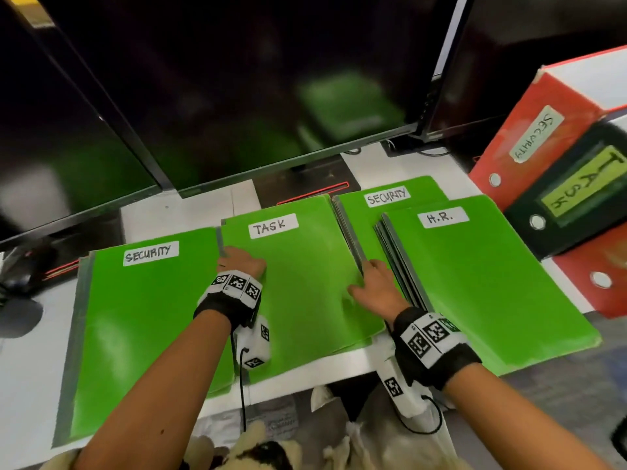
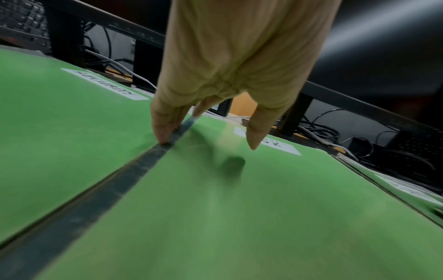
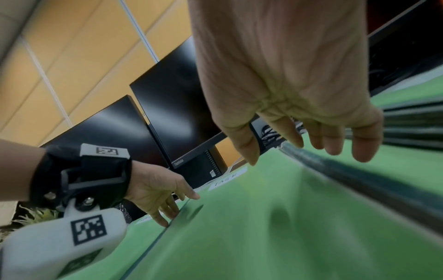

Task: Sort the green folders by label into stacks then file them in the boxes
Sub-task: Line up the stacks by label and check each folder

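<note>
Head view: I see four green stacks on the white worktop (image 1: 298, 374). At 9 o'clock lies a SECURITY folder (image 1: 142, 320), at centre the TASK folder (image 1: 305, 266), at 1 o'clock a second SECURITY folder (image 1: 353, 208) partly under the H.R. folder (image 1: 481, 276) at 3 o'clock. My left hand (image 1: 242, 262) sits on the left edge of the TASK folder, fingers curled over the dark spine. My right hand (image 1: 376, 283) sits at its right edge, thumb flat on the green cover, fingers gone over the edge beside the H.R. stack. Red SECURITY box (image 1: 529, 130) and dark TASK box (image 1: 573, 188) lean at 2 o'clock, another red box (image 1: 597, 279) below them. Dark monitors (image 1: 258, 79) fill 12 o'clock.

Left wrist view: left hand (image 2: 230, 62) grip is half closed; fingertips (image 2: 165, 132) press along the dark spine strip (image 2: 134, 170) between the SECURITY folder (image 2: 59, 117) and the TASK folder (image 2: 239, 217). Thumb hangs above the TASK label. I cannot tell if it truly pinches.

Right wrist view: right hand (image 3: 287, 79) grip is loosely spread, fingers hooked down at the raised edge of the TASK folder (image 3: 251, 227), thumb just over the cover. Firm hold: cannot tell. Left hand (image 3: 158, 191) shows at 8 o'clock on the far edge.
</note>
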Available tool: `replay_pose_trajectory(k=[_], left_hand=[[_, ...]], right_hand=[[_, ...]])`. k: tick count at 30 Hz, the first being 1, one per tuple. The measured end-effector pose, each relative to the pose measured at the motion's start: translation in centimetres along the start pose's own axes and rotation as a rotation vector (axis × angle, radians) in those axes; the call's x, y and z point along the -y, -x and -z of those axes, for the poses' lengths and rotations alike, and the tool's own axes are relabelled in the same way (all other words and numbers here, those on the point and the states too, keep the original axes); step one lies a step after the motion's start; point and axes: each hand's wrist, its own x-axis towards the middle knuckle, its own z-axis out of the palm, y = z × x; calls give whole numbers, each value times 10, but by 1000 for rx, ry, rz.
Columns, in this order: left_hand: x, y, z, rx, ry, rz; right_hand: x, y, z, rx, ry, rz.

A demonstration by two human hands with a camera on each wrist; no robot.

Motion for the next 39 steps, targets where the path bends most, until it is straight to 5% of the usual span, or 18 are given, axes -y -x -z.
replay_pose_trajectory(k=[3, 17, 25, 31, 39], left_hand=[[-16, 13, -6, 15, 30, -19], [-119, 104, -70, 323, -100, -577], [-166, 123, -112, 341, -21, -412], [-191, 109, -111, 242, 38, -283], [-228, 75, -109, 77, -283, -408]], right_hand=[[-12, 8, 14, -20, -2, 10], [-104, 11, 99, -76, 118, -134], [-169, -17, 148, -55, 229, -265], [-171, -51, 157, -32, 306, -101], [-149, -115, 169, 50, 365, 131]])
